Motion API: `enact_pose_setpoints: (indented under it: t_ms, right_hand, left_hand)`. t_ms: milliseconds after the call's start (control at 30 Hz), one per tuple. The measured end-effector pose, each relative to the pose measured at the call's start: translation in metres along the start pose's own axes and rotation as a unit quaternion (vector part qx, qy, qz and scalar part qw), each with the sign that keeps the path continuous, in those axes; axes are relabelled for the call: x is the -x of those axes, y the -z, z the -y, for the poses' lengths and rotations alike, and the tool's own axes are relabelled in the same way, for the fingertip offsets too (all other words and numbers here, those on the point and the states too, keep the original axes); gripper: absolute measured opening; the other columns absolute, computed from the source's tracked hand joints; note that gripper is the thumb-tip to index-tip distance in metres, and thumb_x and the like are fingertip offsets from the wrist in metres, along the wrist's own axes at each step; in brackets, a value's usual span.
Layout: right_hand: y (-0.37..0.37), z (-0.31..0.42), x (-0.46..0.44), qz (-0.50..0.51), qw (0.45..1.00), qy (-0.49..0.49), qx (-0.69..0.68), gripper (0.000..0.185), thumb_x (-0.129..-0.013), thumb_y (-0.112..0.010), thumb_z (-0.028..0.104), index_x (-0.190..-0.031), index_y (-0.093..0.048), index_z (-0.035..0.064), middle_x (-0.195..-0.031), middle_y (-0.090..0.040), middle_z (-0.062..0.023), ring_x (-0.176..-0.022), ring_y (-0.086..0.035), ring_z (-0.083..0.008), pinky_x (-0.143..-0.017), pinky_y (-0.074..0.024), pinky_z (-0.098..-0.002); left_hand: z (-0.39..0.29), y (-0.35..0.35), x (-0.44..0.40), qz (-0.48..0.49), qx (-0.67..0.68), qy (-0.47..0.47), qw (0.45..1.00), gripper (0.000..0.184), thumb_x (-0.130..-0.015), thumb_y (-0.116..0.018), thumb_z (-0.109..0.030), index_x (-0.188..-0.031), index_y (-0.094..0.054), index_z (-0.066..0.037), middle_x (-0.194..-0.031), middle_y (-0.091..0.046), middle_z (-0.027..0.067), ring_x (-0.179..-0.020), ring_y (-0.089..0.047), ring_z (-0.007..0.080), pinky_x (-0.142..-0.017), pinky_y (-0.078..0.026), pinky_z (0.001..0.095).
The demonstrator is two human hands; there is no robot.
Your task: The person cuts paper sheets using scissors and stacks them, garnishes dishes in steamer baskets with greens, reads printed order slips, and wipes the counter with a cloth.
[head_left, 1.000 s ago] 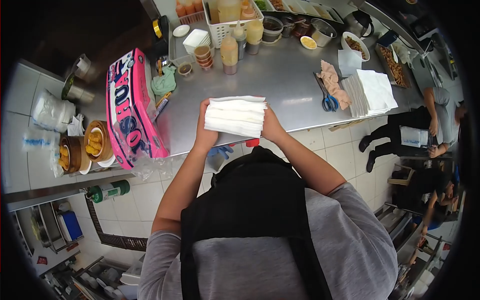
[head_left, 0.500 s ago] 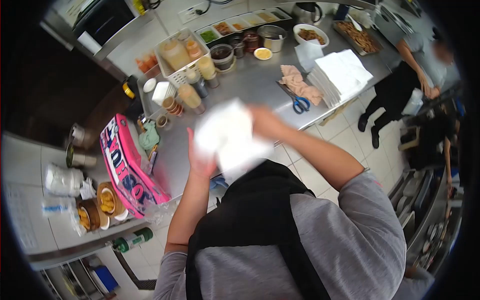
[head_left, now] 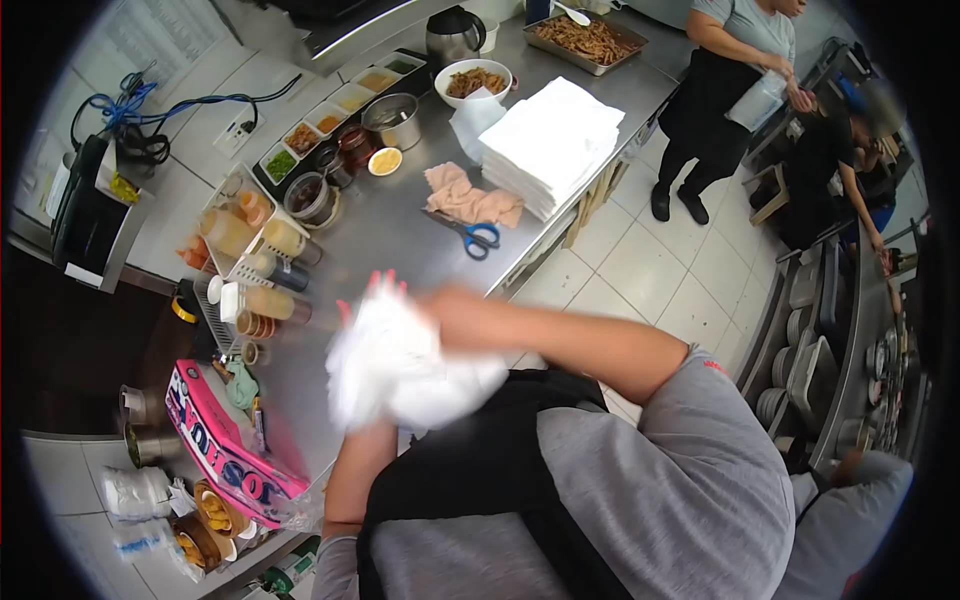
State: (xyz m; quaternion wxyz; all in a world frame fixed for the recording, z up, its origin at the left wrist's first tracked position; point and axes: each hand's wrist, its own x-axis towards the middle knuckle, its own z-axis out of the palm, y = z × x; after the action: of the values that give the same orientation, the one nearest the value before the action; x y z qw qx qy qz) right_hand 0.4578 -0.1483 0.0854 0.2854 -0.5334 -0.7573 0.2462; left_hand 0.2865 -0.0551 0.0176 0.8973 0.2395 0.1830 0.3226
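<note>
White crumpled paper (head_left: 400,360), blurred by motion, is bunched between my two hands above the near edge of the steel counter. My left hand (head_left: 378,288) lies behind it, mostly covered; only its red-nailed fingertips stick out past the top edge. From the right, my right hand (head_left: 437,318) presses onto the paper, its fingers smeared by motion and partly hidden. On the counter beyond lie blue-handled scissors (head_left: 478,240) and a crumpled pinkish cloth (head_left: 472,196). Next to them stands a stack of white sheets (head_left: 555,140).
Sauce bottles (head_left: 275,300) and a row of topping tubs (head_left: 330,122) line the counter's back. A pink printed bag (head_left: 225,440) sits at left. Farther right are a noodle bowl (head_left: 473,82), a food tray (head_left: 590,42) and a co-worker (head_left: 720,110) holding a bottle.
The view has swung to the right. The paper, held flatter before, is now more crumpled between my hands, and my right hand has moved over its top.
</note>
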Motion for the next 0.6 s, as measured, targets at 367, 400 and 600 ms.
enact_pose_setpoints:
  t_ms: [367,400,600]
  right_hand:
    - [0.192,-0.143,0.019,-0.154,0.986,-0.052,0.048,0.029,-0.072,-0.061,0.003,-0.101,-0.061,0.0027,-0.096,-0.064,-0.0201,-0.089,-0.062,-0.0373,-0.079,-0.0492,-0.0409]
    - [0.227,-0.149,0.031,-0.210,0.975,-0.041,0.063,0.029,-0.074,-0.062,0.002,-0.103,-0.062,0.0039,-0.094,-0.066,-0.0177,-0.086,-0.064,-0.0317,-0.078,-0.0505,-0.0378]
    - [0.368,-0.184,0.080,-0.173,0.932,-0.088,-0.307,0.052,-0.077,-0.076,0.019,-0.120,-0.054,-0.0004,-0.106,-0.063,-0.0064,-0.095,-0.059,-0.0148,-0.081,-0.0498,-0.0305]
  left_hand:
    - [0.059,-0.161,-0.068,0.044,0.051,-0.100,0.993,0.079,-0.092,-0.028,-0.064,-0.145,-0.026,-0.006,-0.149,-0.030,0.0100,-0.136,-0.029,0.0245,-0.112,-0.022,0.0417]
    - [0.061,-0.170,-0.075,0.040,0.052,-0.106,0.992,0.079,-0.092,-0.028,-0.064,-0.145,-0.026,-0.006,-0.149,-0.030,0.0100,-0.136,-0.029,0.0245,-0.112,-0.022,0.0417]
    - [0.091,-0.180,-0.118,-0.046,-0.030,-0.117,0.992,0.071,-0.096,-0.027,-0.058,-0.145,-0.025,-0.007,-0.150,-0.029,0.0095,-0.136,-0.030,0.0219,-0.110,-0.025,0.0368]
